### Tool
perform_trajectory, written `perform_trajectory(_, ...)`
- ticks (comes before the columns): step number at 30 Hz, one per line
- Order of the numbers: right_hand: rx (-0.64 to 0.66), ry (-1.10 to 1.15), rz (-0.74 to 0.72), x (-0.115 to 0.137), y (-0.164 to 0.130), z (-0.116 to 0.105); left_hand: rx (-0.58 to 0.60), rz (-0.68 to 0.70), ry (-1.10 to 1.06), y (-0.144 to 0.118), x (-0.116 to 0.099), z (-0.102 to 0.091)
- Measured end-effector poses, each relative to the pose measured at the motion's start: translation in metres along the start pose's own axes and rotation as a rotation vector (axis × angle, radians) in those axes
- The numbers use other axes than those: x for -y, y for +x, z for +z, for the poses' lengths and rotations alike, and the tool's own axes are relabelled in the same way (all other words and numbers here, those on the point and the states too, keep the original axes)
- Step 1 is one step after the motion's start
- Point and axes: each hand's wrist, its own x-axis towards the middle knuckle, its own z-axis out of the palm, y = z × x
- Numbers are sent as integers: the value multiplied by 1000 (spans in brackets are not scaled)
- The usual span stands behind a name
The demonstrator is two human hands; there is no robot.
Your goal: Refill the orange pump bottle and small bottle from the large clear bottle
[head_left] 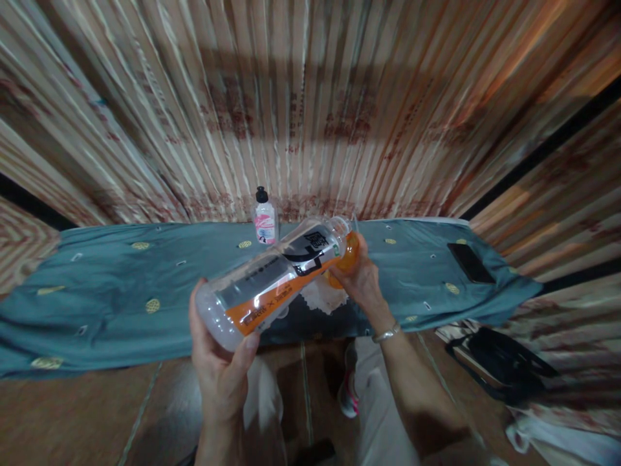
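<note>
My left hand [220, 359] is wrapped round the base of a large clear plastic bottle [272, 281] with an orange and black label. The bottle lies tilted across my view, its uncapped mouth pointing up and to the right. At that mouth, my right hand [363, 278] has its fingers closed round a see-through orange container [348, 251]. Whether the two touch I cannot tell, and the fingers hide part of the container. Below the bottle's neck lies a pale, crumpled, paper-like piece [324, 296], partly covered by the bottle.
A small pump bottle [264, 223] with a black top and pink label stands at the back of the cloth-covered table [107, 278]. A dark phone [469, 263] lies at the right. Behind hangs a striped curtain [301, 116]. A black bag [504, 362] sits low on the right.
</note>
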Motion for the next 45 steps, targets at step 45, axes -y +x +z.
perform_trajectory(45,47,29,50,6,0,-5,16,-94,-164,1,-3,1)
